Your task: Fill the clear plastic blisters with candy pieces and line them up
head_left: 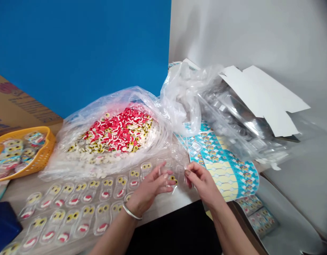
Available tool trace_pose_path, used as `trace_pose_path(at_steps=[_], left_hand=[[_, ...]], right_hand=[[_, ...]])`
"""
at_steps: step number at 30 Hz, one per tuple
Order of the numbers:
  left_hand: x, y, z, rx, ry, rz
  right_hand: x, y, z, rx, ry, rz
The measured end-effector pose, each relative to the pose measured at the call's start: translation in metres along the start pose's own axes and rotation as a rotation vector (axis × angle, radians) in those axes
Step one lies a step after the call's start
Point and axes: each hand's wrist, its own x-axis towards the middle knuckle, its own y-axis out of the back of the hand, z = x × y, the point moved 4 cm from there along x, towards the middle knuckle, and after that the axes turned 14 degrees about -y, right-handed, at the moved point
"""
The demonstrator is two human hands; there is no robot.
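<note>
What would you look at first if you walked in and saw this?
Your eye would probably jump to the big heap of red, white and yellow sweets in a clear plastic bag on the table, right under the bright blue wall. Next come the clear trays of eye-and-lip sweets along the front, where the left hand and right hand nearly meet.

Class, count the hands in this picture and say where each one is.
2. The left hand, wearing a bangle, is over the clear plastic trays of sweets. The right hand is to its right, by the edge of the printed sheet.
</note>
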Motion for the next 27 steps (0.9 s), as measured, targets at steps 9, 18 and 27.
trace_pose_path(at_steps=[9, 18, 27], left_hand=[[-0.003, 0.015, -0.010, -0.014, 0.057, 0.144], [-0.002, -0.003, -0.033, 0.097, 0.050, 0.150], [-0.037, -0.034, -0.067, -0.179, 0.315, -0.240]], right_hand=[[0.085, 0.069, -0.035, -1.295, 0.231, 0.710], [0.118, 0.066, -0.066, -1.109, 0.312, 0.564], [-0.038, -0.019, 0.064, 0.451, -0.140, -0.477]])
